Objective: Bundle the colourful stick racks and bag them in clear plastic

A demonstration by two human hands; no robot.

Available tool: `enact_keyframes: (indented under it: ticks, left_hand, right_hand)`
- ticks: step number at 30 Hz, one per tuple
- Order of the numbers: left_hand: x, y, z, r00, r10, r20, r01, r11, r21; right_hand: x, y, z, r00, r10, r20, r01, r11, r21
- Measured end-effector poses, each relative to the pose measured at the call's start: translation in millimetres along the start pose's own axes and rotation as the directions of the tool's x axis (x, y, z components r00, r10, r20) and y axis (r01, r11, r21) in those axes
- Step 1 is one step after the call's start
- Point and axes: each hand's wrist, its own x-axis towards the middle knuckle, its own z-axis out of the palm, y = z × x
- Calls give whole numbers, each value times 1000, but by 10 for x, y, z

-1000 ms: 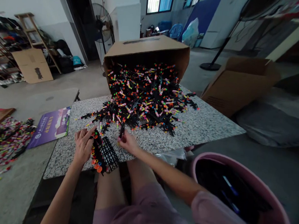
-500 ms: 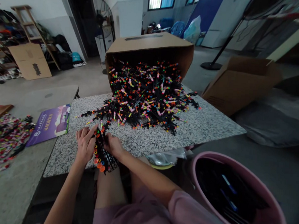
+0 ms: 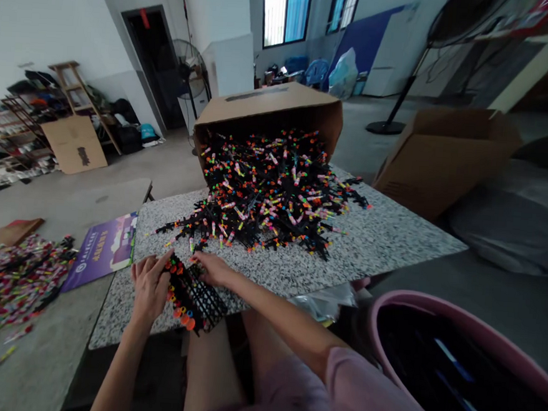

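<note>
- The neat row of black plastic lattice pieces with orange, yellow and blue ends (image 3: pixel 197 297) lies at the near edge of the grey speckled tabletop (image 3: pixel 394 229).
- Your left hand (image 3: pixel 149 284), at the row's nine o'clock, is loosely spread, index finger stretched; use it as a light, steady fence.
- Your right hand (image 3: pixel 213 270), at one o'clock, has bent fingers; I cannot tell whether they pinch anything. Best square each piece against its neighbour.

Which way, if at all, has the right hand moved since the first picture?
Yes: against the speckled tabletop, the right hand has moved leftward, nearer the left hand.
</note>
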Motion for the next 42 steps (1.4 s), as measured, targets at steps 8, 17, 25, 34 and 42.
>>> enact_keyframes:
  ticks: [8,17,25,34,42]
  left_hand:
    - [3,-150,-139,998,53,19,-52,998,-34]
    - [89,-49,9,1000,17,8,-16,993,-117]
    - [63,19,-85,985,170,2,-168,975,-146]
    - [71,6,8,995,94,20,-88,978,-189]
    - [40,47,8,999,45,5,-44,980,-197]
  right_hand:
    - [-103,349,178,984,-175,-35,142,889,-436]
    - [-635,525,-246,981,-195,-1,171,863,-475]
    - [-203,689,-385,958,-284,47,280,886,-370]
    - [-422,-18,582,801,544,-248,-270,700,661]
    - [-394,-209,448,876,437,-202,-392,891,227]
